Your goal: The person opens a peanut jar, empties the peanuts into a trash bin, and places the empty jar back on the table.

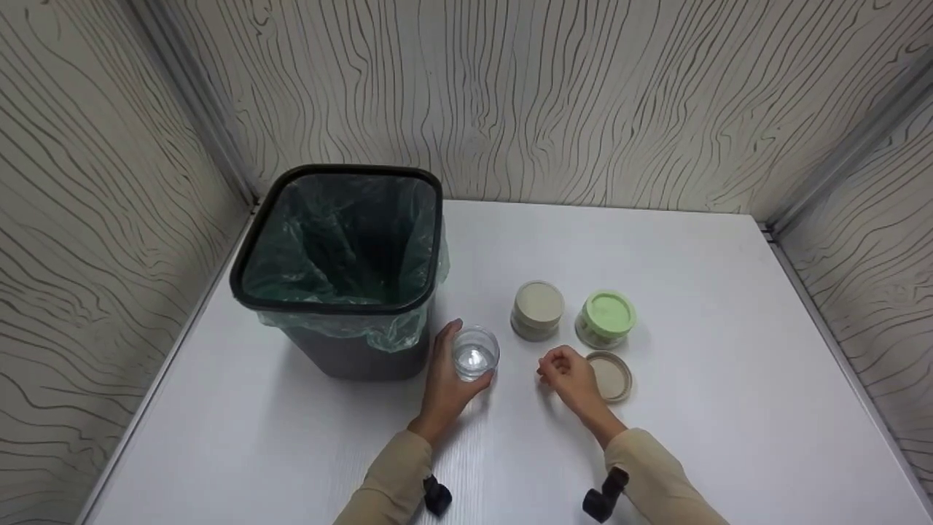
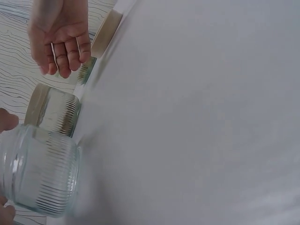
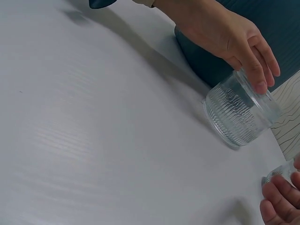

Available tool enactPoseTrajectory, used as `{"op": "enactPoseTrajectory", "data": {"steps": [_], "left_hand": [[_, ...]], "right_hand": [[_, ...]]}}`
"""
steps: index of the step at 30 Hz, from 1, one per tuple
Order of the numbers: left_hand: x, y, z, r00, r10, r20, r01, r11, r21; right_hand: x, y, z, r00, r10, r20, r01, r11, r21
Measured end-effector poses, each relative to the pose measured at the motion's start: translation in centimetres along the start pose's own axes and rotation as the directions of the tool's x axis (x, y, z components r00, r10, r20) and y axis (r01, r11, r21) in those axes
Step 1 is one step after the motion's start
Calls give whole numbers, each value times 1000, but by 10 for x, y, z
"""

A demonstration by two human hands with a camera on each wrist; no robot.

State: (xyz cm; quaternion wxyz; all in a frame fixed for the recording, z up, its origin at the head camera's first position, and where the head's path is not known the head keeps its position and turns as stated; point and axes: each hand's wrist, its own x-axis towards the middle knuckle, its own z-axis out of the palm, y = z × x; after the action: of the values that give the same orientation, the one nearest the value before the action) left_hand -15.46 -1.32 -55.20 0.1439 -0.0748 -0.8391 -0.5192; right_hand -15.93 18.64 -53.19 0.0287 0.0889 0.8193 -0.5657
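Note:
My left hand (image 1: 446, 386) grips a lidless clear glass jar (image 1: 475, 354) from the side, fingers and thumb curved round its upper part. The jar stands upright on the white table, and vertical ribbing round its lower wall shows in the right wrist view. To the right, my right hand (image 1: 571, 378) hovers with loosely bent fingers and nothing held between them; the left wrist view shows its palm (image 2: 63, 40). A beige round lid (image 1: 612, 378) lies on the table beside that hand, partly hidden behind it.
Behind the hands stand a jar with a beige lid (image 1: 539, 310) and a jar with a green lid (image 1: 606, 319). A dark bin (image 1: 350, 357) lined with a green plastic bag (image 1: 397, 328) is close to my left hand. Patterned panels (image 1: 510, 95) enclose the table.

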Motion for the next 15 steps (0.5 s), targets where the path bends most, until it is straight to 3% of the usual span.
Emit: {"op": "enactPoseTrajectory", "data": {"steps": [3,7,10,15], "left_hand": [[-1,3,0,1000,7,14,-7,1000,-2],[-3,8,1,1000,15,16,-15,1000,-4],[-4,13,2,998,58,-6,-58,998,12],[-5,18,3,991,133,-35,-131,990,56]], "right_hand": [[-6,-11,-2,1000,-16,-1,16,1000,-13],[-4,-10,-3,998,-62,-14,61,996,-57],[3,0,-3,994,-105,-34,101,989,-106],[6,0,-5,985,-153,-78,138,975,-174]]}}
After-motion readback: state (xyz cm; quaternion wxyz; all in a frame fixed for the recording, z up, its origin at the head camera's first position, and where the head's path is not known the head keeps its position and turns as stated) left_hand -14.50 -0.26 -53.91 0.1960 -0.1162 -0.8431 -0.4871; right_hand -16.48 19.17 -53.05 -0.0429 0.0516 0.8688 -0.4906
